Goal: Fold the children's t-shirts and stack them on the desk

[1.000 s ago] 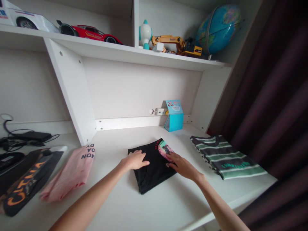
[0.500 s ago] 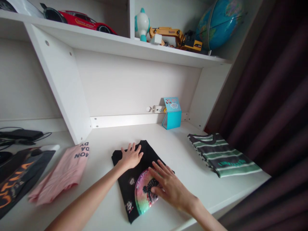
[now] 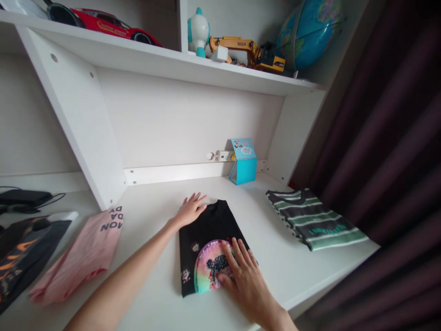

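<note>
A folded black T-shirt (image 3: 206, 227) with a shiny rainbow half-circle print lies flat on the white desk (image 3: 151, 299). My left hand (image 3: 190, 210) rests on its far left corner, fingers stretched out over the edge near the collar. On the lower right part of the print lies my right hand (image 3: 243, 276), palm down with the fingers extended. It covers some of the print and the shirt's right edge. Neither hand grips the cloth.
Left of the black shirt lie a folded pink garment (image 3: 84, 257) and a dark printed garment (image 3: 32, 250). A folded green striped shirt (image 3: 320, 220) sits to the right. A blue desk calendar (image 3: 245, 170) stands at the back, under a shelf (image 3: 165, 59) holding toys and a globe (image 3: 310, 34).
The black T-shirt has turned slightly and now sits straighter on the desk. My left hand has shifted to its far left corner; my right hand stays on the print.
</note>
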`<state>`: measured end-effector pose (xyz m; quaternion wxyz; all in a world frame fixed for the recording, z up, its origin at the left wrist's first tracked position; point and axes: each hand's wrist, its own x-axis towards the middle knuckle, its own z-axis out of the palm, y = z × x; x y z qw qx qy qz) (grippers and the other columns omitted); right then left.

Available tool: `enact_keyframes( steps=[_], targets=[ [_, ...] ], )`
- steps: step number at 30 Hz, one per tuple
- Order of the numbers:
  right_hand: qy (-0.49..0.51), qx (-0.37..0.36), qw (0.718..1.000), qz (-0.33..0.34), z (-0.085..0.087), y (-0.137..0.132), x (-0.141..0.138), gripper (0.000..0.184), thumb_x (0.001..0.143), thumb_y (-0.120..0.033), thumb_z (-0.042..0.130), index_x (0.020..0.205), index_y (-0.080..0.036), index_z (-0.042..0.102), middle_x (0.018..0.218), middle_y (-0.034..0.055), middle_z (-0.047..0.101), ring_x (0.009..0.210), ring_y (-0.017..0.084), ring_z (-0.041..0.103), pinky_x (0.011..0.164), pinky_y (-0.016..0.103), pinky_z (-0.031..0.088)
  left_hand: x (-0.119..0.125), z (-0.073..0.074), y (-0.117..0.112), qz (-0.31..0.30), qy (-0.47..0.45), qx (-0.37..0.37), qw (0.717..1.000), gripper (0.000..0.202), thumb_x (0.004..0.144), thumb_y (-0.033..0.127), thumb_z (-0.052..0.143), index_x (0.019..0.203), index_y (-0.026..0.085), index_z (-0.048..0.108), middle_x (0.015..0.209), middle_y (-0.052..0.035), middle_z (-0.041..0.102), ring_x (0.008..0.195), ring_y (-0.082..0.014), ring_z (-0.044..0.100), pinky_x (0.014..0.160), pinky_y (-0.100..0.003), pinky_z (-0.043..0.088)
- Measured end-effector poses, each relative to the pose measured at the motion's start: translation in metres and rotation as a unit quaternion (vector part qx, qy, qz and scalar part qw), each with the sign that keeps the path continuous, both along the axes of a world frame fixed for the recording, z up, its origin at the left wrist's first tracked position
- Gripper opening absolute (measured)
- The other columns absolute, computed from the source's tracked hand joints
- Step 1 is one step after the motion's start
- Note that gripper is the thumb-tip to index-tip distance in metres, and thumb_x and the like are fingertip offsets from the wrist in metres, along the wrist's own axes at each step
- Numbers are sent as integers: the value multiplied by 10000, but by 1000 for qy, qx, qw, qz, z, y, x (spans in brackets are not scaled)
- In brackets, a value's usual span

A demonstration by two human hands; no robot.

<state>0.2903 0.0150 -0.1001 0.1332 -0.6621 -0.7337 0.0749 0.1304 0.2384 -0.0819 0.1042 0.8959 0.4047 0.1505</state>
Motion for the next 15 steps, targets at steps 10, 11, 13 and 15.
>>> enact_keyframes(
  steps=[10,11,13,15],
  targets=[
    [34,15,999,-21,4,-22,60,612,867,-545,364,1390,-237,281,1421,85,302,1310,269,237,1018,432,319,12,-23,-37,84,99,7,992,537,913,405,222,1402,183,199,1442,-163,234,1320,-313,187,985,-534,234],
    [47,28,998,-25,7,-19,68,580,875,-507,376,1375,-218,319,1389,95,363,1283,259,306,1000,406,344,12,-19,-43,96,98,10,991,541,906,380,253,1398,159,208,1407,-182,305,1294,-318,253,960,-506,292],
    [60,49,994,-75,14,-9,82,492,888,-405,388,1312,-157,420,1258,138,507,1161,256,464,931,376,397,12,-8,-56,118,92,21,989,551,878,353,329,1373,117,262,1275,-200,466,1200,-326,392,875,-439,394],
    [59,49,988,-135,16,5,91,406,870,-328,419,1200,-115,522,1079,160,602,994,260,566,841,363,428,11,2,-72,125,90,26,988,537,845,350,399,1325,117,346,1136,-179,560,1096,-321,484,795,-393,443]
  ],
)
